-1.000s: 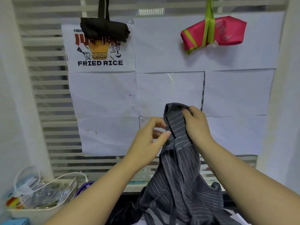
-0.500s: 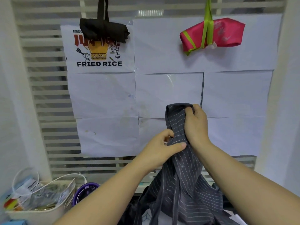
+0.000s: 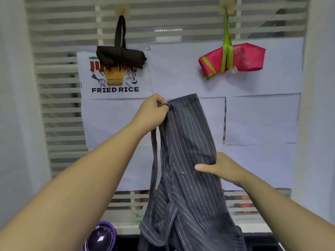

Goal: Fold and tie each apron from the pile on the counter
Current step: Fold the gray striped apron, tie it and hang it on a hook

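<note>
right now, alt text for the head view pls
A person holds up a grey striped apron: the left hand pinches its top corner, and the right hand grips its edge lower down. Behind it hang a black bundle and a pink bundle.

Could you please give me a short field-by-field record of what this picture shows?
held item: grey striped apron, hanging down
left hand: pinches its top left corner
right hand: grips its right edge lower down, thumb in front
wall hooks: black folded apron; pink folded apron with green strap
wall: FRIED RICE poster
lower left: purple object
</note>
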A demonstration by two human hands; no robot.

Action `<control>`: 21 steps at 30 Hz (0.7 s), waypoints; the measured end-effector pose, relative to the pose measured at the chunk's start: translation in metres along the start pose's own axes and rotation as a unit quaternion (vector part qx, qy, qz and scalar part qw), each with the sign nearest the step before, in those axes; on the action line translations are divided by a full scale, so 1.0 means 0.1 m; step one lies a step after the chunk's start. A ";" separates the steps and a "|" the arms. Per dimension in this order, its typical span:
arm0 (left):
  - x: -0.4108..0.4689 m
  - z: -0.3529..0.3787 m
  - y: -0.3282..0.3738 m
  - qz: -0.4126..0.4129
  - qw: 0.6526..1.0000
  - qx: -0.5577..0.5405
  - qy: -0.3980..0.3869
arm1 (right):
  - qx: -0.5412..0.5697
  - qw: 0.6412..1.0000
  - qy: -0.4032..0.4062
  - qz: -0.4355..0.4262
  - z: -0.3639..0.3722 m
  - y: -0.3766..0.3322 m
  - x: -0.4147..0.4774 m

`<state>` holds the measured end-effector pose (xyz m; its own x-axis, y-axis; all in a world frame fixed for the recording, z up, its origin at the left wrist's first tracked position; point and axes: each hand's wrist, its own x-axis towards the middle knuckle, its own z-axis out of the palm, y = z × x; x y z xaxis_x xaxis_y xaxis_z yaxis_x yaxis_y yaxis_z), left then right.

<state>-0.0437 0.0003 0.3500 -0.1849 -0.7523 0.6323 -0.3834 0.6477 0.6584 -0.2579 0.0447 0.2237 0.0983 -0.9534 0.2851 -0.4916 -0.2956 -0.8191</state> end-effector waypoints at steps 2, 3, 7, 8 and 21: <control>0.02 -0.05 -0.03 0.004 1.000 -0.002 0.018 | -0.034 0.996 -0.057 0.059 0.01 0.24 -0.04; 0.04 -0.08 -0.06 0.001 1.000 -0.009 0.030 | -0.054 0.993 -0.070 0.081 0.01 0.34 -0.06; 0.11 -0.24 -0.12 -0.011 0.998 -0.021 0.065 | -0.083 0.986 -0.074 0.125 0.01 0.54 -0.05; 0.13 -0.27 -0.10 -0.013 0.996 -0.031 0.078 | -0.093 0.985 -0.077 0.126 0.01 0.52 -0.02; 0.27 -0.82 -0.24 -0.025 0.952 -0.131 0.274 | -0.213 0.952 0.166 0.144 -0.27 0.28 0.18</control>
<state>0.0348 -0.0256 0.3844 0.3546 -0.6543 0.6680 -0.1262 0.6744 0.7275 -0.2931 0.0208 0.2190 -0.3376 -0.8988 0.2797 -0.7701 0.0929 -0.6312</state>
